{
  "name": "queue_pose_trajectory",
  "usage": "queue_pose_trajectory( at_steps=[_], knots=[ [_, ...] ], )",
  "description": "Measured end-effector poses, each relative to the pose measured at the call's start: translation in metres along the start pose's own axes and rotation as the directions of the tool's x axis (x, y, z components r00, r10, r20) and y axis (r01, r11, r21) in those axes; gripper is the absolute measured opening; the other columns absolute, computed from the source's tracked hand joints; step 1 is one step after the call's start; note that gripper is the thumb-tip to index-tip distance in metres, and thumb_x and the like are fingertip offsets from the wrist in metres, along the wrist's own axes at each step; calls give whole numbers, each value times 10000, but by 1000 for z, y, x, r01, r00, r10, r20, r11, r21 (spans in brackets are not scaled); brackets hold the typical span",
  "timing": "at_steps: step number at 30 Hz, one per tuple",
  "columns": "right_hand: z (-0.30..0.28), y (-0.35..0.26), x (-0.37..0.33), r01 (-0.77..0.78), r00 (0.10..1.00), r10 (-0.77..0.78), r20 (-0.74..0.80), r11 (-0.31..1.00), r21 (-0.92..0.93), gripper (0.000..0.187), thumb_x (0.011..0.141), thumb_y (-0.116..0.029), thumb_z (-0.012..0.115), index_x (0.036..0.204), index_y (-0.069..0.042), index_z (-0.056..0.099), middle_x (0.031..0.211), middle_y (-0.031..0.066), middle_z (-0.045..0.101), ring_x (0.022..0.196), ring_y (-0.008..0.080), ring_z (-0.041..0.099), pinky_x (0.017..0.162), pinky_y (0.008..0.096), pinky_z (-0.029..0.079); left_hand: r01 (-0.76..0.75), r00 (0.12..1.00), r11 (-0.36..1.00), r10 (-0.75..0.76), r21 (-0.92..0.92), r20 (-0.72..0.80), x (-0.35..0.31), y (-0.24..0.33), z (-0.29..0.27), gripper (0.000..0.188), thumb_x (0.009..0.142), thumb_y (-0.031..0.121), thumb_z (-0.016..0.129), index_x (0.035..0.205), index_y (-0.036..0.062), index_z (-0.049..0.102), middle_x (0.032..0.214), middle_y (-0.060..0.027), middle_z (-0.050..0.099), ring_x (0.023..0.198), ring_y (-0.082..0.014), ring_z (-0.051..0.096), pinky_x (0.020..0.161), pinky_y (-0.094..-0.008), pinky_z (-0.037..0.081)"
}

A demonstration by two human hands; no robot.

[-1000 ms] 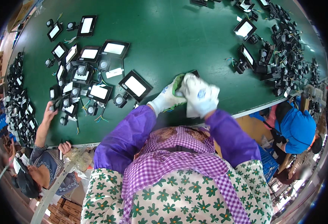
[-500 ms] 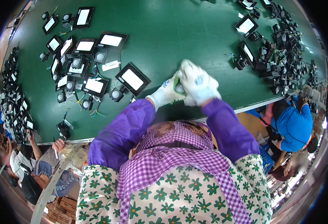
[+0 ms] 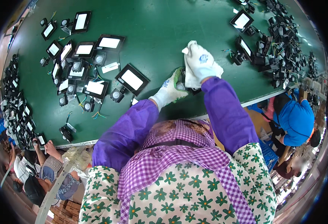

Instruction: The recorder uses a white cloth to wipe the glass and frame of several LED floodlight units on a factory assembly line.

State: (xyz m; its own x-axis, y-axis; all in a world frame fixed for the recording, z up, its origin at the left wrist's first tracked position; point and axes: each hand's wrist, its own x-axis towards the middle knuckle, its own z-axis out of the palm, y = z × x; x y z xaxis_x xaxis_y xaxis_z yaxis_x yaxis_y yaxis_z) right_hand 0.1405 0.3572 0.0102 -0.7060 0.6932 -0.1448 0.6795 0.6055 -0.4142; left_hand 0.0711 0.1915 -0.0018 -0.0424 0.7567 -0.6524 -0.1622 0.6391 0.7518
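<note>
My left hand (image 3: 168, 90), in a white glove with green on the palm side, grips a black floodlight with a white sensor dome (image 3: 180, 86). The floodlight is low over the green table, or resting on it; I cannot tell which. My right hand (image 3: 201, 61), also gloved, is closed on a white cloth (image 3: 191, 79) pressed over the floodlight. Most of the lamp's face is hidden under cloth and glove. Just left of my hands lies another floodlight (image 3: 132, 79), its pale panel facing up, with its sensor (image 3: 116, 95) beside it.
Several floodlights (image 3: 85, 49) with loose wires cluster on the left of the table (image 3: 152, 33). A dense heap of them (image 3: 283, 48) covers the right side, another (image 3: 16, 97) the far left edge. A person in blue (image 3: 294, 119) is at the right; others work at the lower left.
My right hand has moved up and away from my left, and the white cloth now shows over the floodlight. My left hand keeps its grip. At the lower left, another person's hands have moved.
</note>
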Motion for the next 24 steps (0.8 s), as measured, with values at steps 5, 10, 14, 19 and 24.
queue_pose_trajectory(
  at_steps=[5, 10, 14, 19, 24],
  knots=[
    [-9, -17, -83, 202, 976, -205, 72, 978, 49, 190, 874, -157, 586, 1039, -85, 525, 981, 137, 638, 906, 343, 645, 772, 443, 524, -90, 994, 995, 92, 33, -58, 1, -4, 3, 977, 694, 160, 836, 1514, 152, 305, 1272, -78, 583, 786, -149, 640, 559, -273, 538],
    [-14, -36, -16, 51, 990, -54, 132, 998, 24, 239, 960, -241, 495, 1125, -75, 544, 1092, 192, 647, 1062, 379, 609, 880, 466, 489, 55, 998, 996, -53, 68, -37, -5, 11, 5, 966, 670, 174, 864, 1481, 119, 342, 1104, -78, 632, 771, -146, 630, 557, -293, 531],
    [2, 12, 8, -125, 991, 124, 47, 992, 17, 221, 953, -249, 488, 1059, -74, 570, 1070, 182, 670, 997, 385, 646, 869, 480, 512, 23, 997, 999, -26, -43, -68, -1, -3, 9, 981, 693, 84, 817, 1524, 157, 301, 1036, -71, 639, 675, -130, 601, 481, -279, 497],
    [-19, 2, -103, -85, 996, 82, 27, 991, 105, 108, 936, -179, 541, 989, -93, 577, 865, 162, 647, 805, 365, 650, 713, 464, 525, -29, 992, 1000, 27, -13, -119, -1, -6, 9, 994, 701, 64, 803, 1542, 165, 283, 1077, -63, 635, 656, -123, 592, 464, -268, 492],
    [-7, 7, -115, -183, 972, 186, -143, 982, 36, 199, 841, -192, 566, 1003, -79, 541, 946, 154, 634, 845, 415, 638, 776, 488, 513, -70, 988, 996, 61, -59, -145, -3, -3, 15, 919, 701, 56, 781, 1503, 117, 336, 1269, -63, 582, 767, -119, 597, 497, -263, 503]
  ],
)
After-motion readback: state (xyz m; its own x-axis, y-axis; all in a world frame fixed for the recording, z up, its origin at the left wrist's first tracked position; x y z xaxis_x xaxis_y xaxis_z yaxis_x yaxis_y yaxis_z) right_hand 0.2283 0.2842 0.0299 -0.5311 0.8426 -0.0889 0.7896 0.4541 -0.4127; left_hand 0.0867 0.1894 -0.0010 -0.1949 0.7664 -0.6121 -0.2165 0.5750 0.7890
